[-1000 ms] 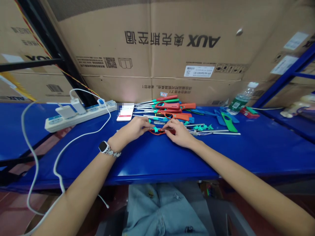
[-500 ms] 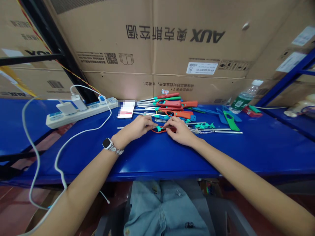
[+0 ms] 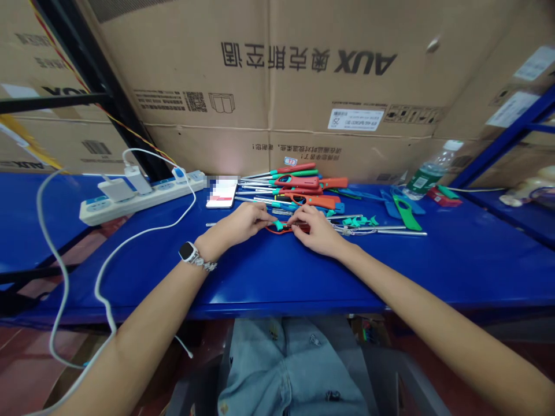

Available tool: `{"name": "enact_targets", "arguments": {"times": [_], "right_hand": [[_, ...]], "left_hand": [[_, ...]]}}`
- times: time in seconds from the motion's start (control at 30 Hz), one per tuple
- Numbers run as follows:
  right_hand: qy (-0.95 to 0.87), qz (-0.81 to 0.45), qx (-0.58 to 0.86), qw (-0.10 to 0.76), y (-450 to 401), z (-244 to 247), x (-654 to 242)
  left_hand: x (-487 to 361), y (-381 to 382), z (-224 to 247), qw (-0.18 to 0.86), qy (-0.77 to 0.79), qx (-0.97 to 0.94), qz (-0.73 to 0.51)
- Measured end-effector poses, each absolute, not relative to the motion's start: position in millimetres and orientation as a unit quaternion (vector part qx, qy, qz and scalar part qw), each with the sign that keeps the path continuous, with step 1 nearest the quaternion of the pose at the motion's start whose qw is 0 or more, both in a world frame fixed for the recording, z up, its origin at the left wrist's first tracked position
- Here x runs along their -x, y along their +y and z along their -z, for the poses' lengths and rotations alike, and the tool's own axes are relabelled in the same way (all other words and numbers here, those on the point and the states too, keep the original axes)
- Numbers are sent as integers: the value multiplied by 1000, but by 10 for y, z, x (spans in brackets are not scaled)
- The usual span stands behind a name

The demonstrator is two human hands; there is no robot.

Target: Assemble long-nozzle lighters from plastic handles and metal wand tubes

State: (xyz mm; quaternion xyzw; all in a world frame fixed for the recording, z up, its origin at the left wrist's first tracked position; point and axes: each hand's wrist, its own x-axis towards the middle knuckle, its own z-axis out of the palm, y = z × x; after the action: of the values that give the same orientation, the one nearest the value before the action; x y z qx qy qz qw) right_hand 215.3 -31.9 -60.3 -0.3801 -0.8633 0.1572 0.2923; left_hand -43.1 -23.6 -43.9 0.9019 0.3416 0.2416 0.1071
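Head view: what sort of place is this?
Probably a small assembly bench in a workshop or storeroom: a blue tabletop holds loose metal rods beside red and orange handles, with a large AUX carton standing behind.

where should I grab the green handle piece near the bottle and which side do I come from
Probably pinch the green handle piece by its solid near end, from above and your right: it seems to lie flat, its slotted far end among blue pieces, with silver tubes just in front.

Storeroom-like workshop: cartons [image 3: 303, 86], blue shelving [image 3: 286, 283]
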Motion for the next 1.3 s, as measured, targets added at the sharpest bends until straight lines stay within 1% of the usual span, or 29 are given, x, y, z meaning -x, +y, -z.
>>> {"name": "enact_targets", "arguments": {"times": [0.43,0.7,0.93,1.3], "right_hand": [[-864,-163,373,297,-317,601,-2155],[-864,-169,356,313,-282,632,-2167],[-861,-183,362,307,-295,614,-2165],[-861,-196,357,304,-302,608,-2174]], "left_hand": [[360,-271,440,116,365,-891,-245],[343,-300,401,182,399,-859,-264],[358,-293,420,194,392,-847,-303],[343,-312,448,259,410,-812,-324]]}}
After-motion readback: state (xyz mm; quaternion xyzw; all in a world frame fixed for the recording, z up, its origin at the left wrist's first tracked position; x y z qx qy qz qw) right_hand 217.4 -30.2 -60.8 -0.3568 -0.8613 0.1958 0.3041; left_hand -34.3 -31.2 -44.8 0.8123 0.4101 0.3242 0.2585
